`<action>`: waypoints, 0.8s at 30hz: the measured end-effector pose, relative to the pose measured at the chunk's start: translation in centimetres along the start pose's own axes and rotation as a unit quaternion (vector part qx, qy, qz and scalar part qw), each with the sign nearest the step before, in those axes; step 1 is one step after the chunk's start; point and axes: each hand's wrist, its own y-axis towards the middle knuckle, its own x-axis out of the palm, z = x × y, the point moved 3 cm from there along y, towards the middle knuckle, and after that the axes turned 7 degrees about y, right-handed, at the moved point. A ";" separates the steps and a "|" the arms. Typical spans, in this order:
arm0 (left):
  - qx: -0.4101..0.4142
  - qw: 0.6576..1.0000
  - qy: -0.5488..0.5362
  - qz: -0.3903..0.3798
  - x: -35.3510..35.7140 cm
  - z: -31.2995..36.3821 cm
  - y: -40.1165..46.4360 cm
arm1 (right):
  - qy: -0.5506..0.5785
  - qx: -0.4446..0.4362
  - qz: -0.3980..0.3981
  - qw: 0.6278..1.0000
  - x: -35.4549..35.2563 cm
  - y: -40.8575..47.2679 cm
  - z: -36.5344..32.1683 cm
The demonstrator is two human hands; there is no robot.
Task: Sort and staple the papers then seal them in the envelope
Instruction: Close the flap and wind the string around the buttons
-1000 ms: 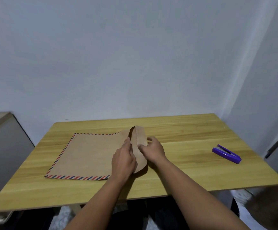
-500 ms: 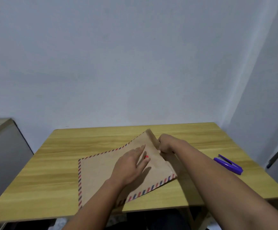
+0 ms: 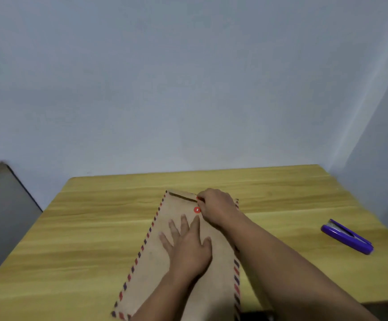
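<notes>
We press our left hand (image 3: pixel 188 249) flat, fingers spread, on the kraft airmail envelope (image 3: pixel 156 258) to pin it to the wooden table (image 3: pixel 77 239). Just beyond those fingertips sits the red button clasp (image 3: pixel 197 209). Touching it, our right hand (image 3: pixel 216 207) curls at the flap (image 3: pixel 179 196), probably pinching the closure; exact hold hidden. Papers not visible, likely inside. Well right of both hands, the purple stapler (image 3: pixel 347 236) lies idle.

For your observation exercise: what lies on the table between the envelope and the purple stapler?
Nothing lies there: in the head view only bare table shows between the envelope and the stapler.
</notes>
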 end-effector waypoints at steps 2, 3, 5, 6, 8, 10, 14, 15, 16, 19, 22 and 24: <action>-0.033 0.997 -0.076 -0.006 -0.2 1.3 -0.6 | 0.008 -0.052 0.012 0.999 0.7 -1.1 0.4; -0.043 0.994 -0.099 0.008 -0.4 1.6 -0.9 | 0.012 -0.071 0.013 0.997 0.8 -1.5 0.7; -0.044 0.992 -0.104 0.060 -1.1 1.2 -0.7 | 0.023 -0.087 0.009 0.996 0.9 -2.3 1.6; -0.032 0.992 -0.082 0.091 -1.5 0.7 -0.1 | 0.029 -0.091 0.009 0.995 0.9 -2.6 2.1; 0.015 0.989 -0.019 0.146 -2.3 -0.8 2.0 | 0.048 -0.094 0.011 0.994 0.8 -2.8 2.9; 0.075 0.985 0.027 0.156 -3.3 -2.6 4.9 | 0.073 -0.084 0.005 0.994 0.3 -2.7 3.3; 0.159 0.976 0.135 0.059 -3.1 -5.5 8.8 | 0.075 -0.059 -0.017 0.995 -1.6 -1.1 3.3; 0.162 0.975 0.143 0.050 -2.8 -5.9 9.0 | 0.079 -0.051 -0.021 0.995 -2.2 -0.4 3.3; 0.162 0.975 0.143 0.051 -2.5 -6.2 9.0 | 0.075 -0.045 -0.028 0.996 -2.6 0.4 3.3; 0.157 0.974 0.149 0.064 -2.0 -6.4 8.7 | 0.027 -0.034 -0.083 0.996 -3.0 3.1 3.0; 0.155 0.973 0.153 0.070 -1.9 -6.4 8.2 | -0.034 -0.029 -0.163 0.986 -2.8 5.6 2.2; 0.153 0.975 0.148 0.069 -1.9 -6.4 8.1 | -0.072 -0.037 -0.188 0.979 -2.8 6.8 1.5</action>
